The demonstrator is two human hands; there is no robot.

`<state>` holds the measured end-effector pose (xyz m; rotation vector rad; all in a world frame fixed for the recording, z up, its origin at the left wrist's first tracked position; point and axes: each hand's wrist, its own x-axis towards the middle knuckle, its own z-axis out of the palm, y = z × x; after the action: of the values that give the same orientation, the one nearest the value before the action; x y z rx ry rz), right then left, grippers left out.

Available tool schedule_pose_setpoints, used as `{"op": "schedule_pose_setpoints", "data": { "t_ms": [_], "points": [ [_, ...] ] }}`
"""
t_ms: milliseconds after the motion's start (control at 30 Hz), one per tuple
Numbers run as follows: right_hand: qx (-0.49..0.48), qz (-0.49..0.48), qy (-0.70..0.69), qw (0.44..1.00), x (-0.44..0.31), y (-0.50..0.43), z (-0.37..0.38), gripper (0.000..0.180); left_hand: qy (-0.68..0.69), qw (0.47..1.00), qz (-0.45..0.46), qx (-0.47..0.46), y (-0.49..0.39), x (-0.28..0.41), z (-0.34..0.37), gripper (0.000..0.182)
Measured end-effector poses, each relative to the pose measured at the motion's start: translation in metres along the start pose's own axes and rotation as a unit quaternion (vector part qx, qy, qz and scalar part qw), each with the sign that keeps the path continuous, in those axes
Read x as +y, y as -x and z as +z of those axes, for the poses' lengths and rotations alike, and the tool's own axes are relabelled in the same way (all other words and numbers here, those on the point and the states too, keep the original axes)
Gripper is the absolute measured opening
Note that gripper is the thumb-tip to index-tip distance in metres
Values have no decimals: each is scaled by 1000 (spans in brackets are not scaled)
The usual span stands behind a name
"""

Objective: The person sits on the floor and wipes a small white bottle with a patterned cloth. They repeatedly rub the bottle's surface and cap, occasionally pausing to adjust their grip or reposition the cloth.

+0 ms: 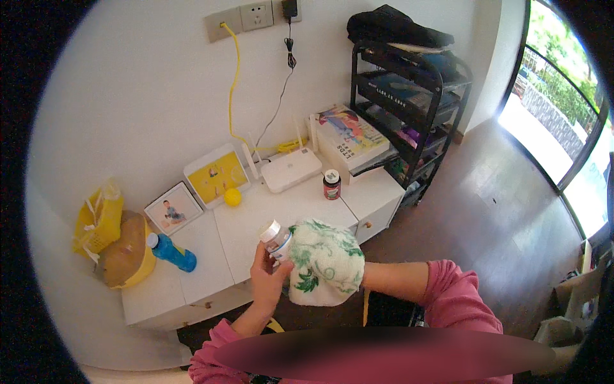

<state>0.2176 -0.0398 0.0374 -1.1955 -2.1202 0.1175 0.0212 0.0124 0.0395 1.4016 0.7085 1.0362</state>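
Observation:
My left hand (pixel 268 276) grips a small clear bottle (pixel 277 241) with a white cap, tilted above the front of the white cabinet (pixel 283 211). A white towel (pixel 328 264) with green leaf prints covers my right hand, and only the right wrist (pixel 371 276) shows. Against the side of the bottle rests the towel's left edge. The fingers under the cloth are hidden. Beyond the towel, a dark bottle (pixel 332 188) with a white cap and a red label stands upright on the cabinet.
Along the wall sit a white router (pixel 291 169), a boxed book (pixel 350 134), a yellow picture frame (pixel 217 175), a photo frame (pixel 173 208) and a yellow ball (pixel 232 197). To the left are a blue bottle (pixel 175 254) and a yellow bucket (pixel 129 254). A black shelf cart (pixel 403 105) stands right.

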Motion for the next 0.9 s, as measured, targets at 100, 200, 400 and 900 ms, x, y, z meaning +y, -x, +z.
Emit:
{"op": "schedule_pose_setpoints", "data": {
  "t_ms": [100, 200, 400, 900],
  "points": [
    [5, 23, -47, 999, 3, 7, 10, 45, 19, 1000, -7, -6, -1, 2, 1, 58],
    [-38, 117, -324, 938, -8, 0, 3, 46, 19, 1000, -10, -13, -1, 5, 1, 57],
    [-40, 204, -755, 621, -8, 6, 10, 49, 42, 999, -29, -5, 0, 4, -2, 52],
    [11, 232, -701, 674, -1, 0, -7, 61, 6, 999, -48, 15, -9, -9, -15, 56]
  ]
}}
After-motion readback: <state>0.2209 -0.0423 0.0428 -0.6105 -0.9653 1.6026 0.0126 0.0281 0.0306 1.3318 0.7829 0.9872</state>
